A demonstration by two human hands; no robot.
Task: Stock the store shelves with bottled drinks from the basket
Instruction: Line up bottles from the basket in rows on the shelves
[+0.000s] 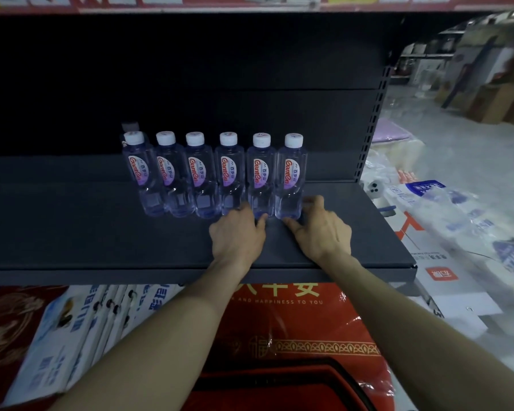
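Well, head view only. We saw row of six water bottles (198,173) upright, side by side, on dark shelf (101,232), centre of frame. Seventh bottle (130,126) stood behind leftmost one, mostly hidden. Our left hand (238,232) gripped base of fifth bottle (260,170), thumb on its right side, fingers on its left. Our right hand (324,232) gripped base of sixth bottle (291,170), rightmost in row, thumb at front, fingers round its right side. Both bottles rested on shelf. Red packaging (279,321) lay below shelf, lower centre.
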